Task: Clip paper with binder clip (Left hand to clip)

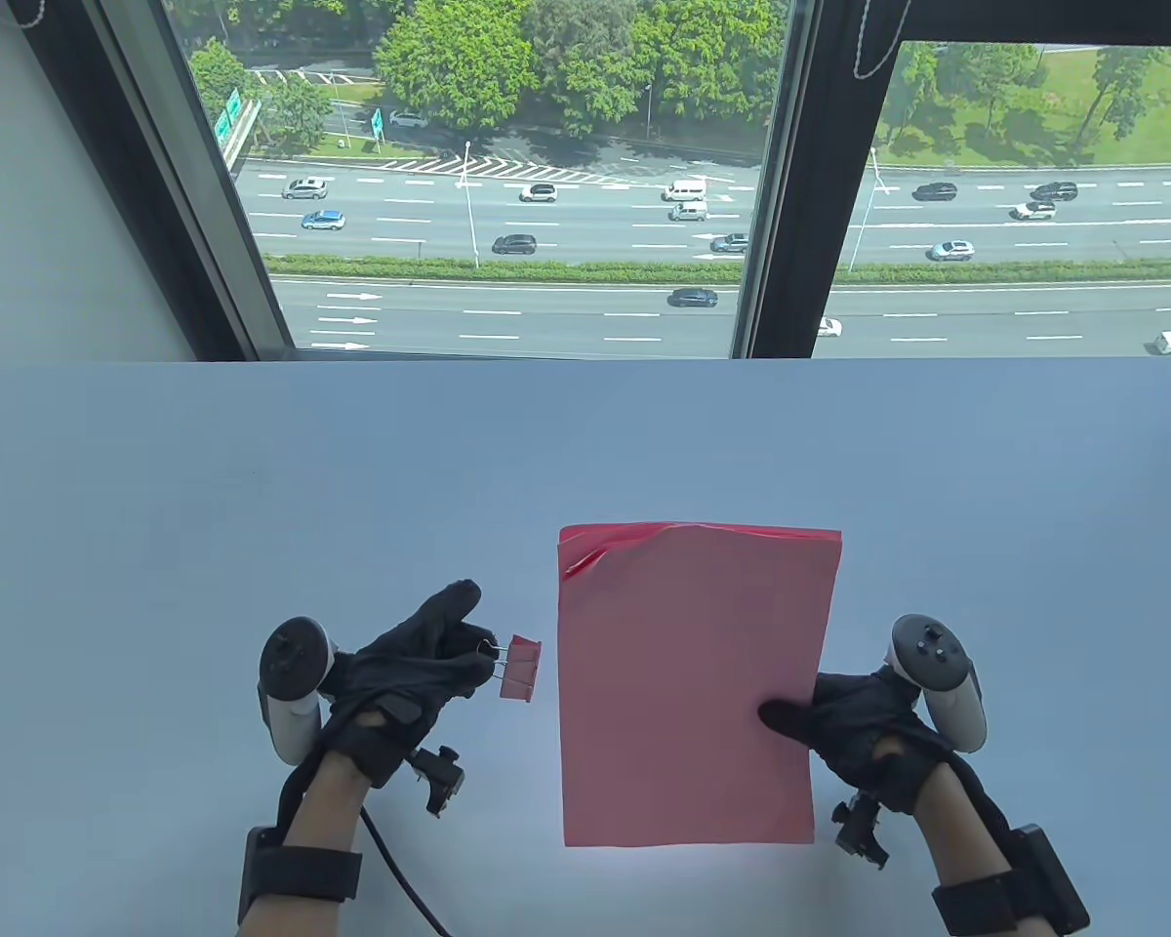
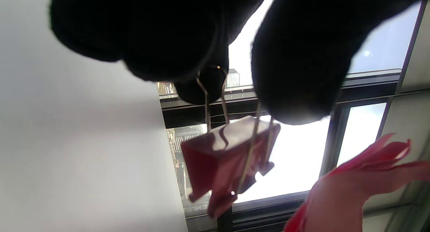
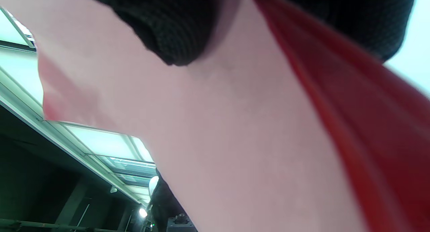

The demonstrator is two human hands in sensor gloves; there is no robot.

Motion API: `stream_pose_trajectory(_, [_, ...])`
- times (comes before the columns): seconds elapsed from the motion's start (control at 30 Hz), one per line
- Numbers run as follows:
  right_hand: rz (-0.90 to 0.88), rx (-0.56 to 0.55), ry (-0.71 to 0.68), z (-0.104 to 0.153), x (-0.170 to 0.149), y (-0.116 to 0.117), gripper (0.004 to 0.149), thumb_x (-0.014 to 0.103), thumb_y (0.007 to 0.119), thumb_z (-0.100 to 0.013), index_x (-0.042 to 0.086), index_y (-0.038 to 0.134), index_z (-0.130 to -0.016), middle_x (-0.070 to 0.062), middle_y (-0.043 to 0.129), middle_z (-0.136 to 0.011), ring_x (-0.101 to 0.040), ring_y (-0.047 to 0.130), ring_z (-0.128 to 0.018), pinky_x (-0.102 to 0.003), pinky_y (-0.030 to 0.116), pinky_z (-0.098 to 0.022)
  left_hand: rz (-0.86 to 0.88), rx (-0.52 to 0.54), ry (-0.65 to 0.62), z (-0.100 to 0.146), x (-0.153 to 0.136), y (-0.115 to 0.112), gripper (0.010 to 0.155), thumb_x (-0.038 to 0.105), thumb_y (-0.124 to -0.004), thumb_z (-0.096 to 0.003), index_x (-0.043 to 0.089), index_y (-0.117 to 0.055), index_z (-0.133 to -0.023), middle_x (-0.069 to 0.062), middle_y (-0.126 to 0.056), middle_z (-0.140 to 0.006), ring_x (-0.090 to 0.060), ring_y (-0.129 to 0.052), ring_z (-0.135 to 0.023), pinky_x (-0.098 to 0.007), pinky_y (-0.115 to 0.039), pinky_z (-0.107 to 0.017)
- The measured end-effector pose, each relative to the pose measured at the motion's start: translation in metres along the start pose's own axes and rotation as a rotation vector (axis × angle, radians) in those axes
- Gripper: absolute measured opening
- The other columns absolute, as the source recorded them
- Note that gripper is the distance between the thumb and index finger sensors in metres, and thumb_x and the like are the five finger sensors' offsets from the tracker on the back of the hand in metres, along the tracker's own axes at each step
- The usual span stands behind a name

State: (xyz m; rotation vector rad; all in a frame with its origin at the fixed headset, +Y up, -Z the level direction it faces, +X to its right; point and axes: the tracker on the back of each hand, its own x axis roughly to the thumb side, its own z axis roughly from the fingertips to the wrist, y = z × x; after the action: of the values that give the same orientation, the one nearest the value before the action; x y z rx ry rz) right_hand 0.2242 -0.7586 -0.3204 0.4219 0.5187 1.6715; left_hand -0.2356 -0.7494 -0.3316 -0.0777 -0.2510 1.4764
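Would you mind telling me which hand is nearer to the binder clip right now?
Left. The left hand pinches the binder clip by its wire handles, just left of the paper stack. The right hand holds the stack's right edge, across the paper from the clip.

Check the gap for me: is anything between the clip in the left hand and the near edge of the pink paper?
Nothing visible. The left hand pinches the binder clip by its wire handles, just left of the paper stack, with only bare table between. The right hand holds the stack's opposite edge, out of the way.
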Motion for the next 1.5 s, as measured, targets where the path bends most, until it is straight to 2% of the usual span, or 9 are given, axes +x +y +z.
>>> stream_pose_trajectory(0.2, [-0.017,0.010,-0.001,0.000,0.000,0.000,0.042,0.030,0.084,-0.043,0.013,0.094,-0.081,-0.008,0.106,-0.061,-0.034,0.106,-0.046,-0.056,0.080,-0.044,0.082,-0.097,-0.022,-0.001,0.002,-0.012,0.085,0.045,-0.102,-0.0308,0.013,-0.069,-0.102,-0.006,-0.099,-0.077,-0.016,-0.101,-0.037,-0.048,-0.085,-0.044])
stream_pose_trajectory(0.3, [0.031,-0.009,0.018,0.001,0.000,0.000,0.042,0.030,0.084,-0.043,0.012,0.094,-0.081,-0.009,0.106,-0.060,-0.034,0.106,-0.045,-0.056,0.080,-0.044,0.097,-0.144,-0.035,-0.001,0.003,-0.018,0.084,0.045,-0.101,-0.0314,0.014,-0.069,-0.103,-0.006,-0.098,-0.078,-0.016,-0.101,-0.037,-0.048,-0.085,-0.044])
stream_pose_trajectory(0.47, [0.061,-0.040,0.025,0.001,0.001,-0.002,0.042,0.030,0.084,-0.043,0.012,0.094,-0.080,-0.009,0.106,-0.060,-0.034,0.107,-0.044,-0.056,0.080,-0.043,0.097,-0.143,-0.039,-0.001,0.005,-0.020,0.084,0.045,-0.101,-0.0314,0.014,-0.069,-0.103,-0.006,-0.098,-0.078,-0.016,-0.101,-0.037,-0.047,-0.085,-0.044])
stream_pose_trajectory(0.6, [0.067,-0.051,0.027,0.001,0.001,-0.002,0.042,0.030,0.084,-0.043,0.012,0.094,-0.080,-0.009,0.106,-0.060,-0.034,0.107,-0.044,-0.056,0.080,-0.043,0.096,-0.122,-0.030,-0.001,0.005,-0.017,0.083,0.045,-0.101,-0.0311,0.014,-0.070,-0.102,-0.007,-0.099,-0.078,-0.016,-0.101,-0.036,-0.048,-0.085,-0.043])
stream_pose_trajectory(0.87, [0.166,-0.071,0.027,0.002,0.007,0.005,0.043,0.029,0.084,-0.044,0.010,0.094,-0.080,-0.011,0.106,-0.060,-0.036,0.106,-0.044,-0.057,0.080,-0.043,-0.034,-0.038,0.007,0.002,0.007,-0.013,0.087,0.045,-0.101,-0.0314,0.012,-0.065,-0.104,-0.007,-0.096,-0.080,-0.016,-0.101,-0.035,-0.048,-0.085,-0.042])
stream_pose_trajectory(1.0, [0.222,-0.043,0.037,0.001,0.008,0.012,0.043,0.029,0.085,-0.044,0.010,0.094,-0.080,-0.011,0.106,-0.060,-0.036,0.106,-0.045,-0.057,0.079,-0.043,-0.085,-0.015,0.010,0.004,0.010,-0.011,0.087,0.045,-0.100,-0.0316,0.012,-0.065,-0.104,-0.007,-0.097,-0.080,-0.016,-0.101,-0.035,-0.047,-0.085,-0.042])
stream_pose_trajectory(1.3, [0.275,0.073,0.100,-0.003,0.005,0.026,0.043,0.029,0.084,-0.044,0.008,0.093,-0.080,-0.011,0.106,-0.060,-0.035,0.107,-0.044,-0.057,0.080,-0.043,-0.028,0.117,-0.074,0.007,0.020,0.005,0.086,0.044,-0.100,-0.0315,0.013,-0.066,-0.104,-0.008,-0.096,-0.083,-0.016,-0.100,-0.036,-0.048,-0.085,-0.042])
stream_pose_trajectory(1.5, [0.298,0.111,0.127,-0.003,0.005,0.029,0.043,0.029,0.084,-0.044,0.006,0.094,-0.079,-0.012,0.107,-0.057,-0.035,0.107,-0.041,-0.056,0.081,-0.042,-0.013,0.139,-0.094,0.009,0.024,0.009,0.086,0.044,-0.100,-0.0319,0.014,-0.066,-0.105,-0.008,-0.093,-0.086,-0.017,-0.100,-0.038,-0.048,-0.084,-0.044])
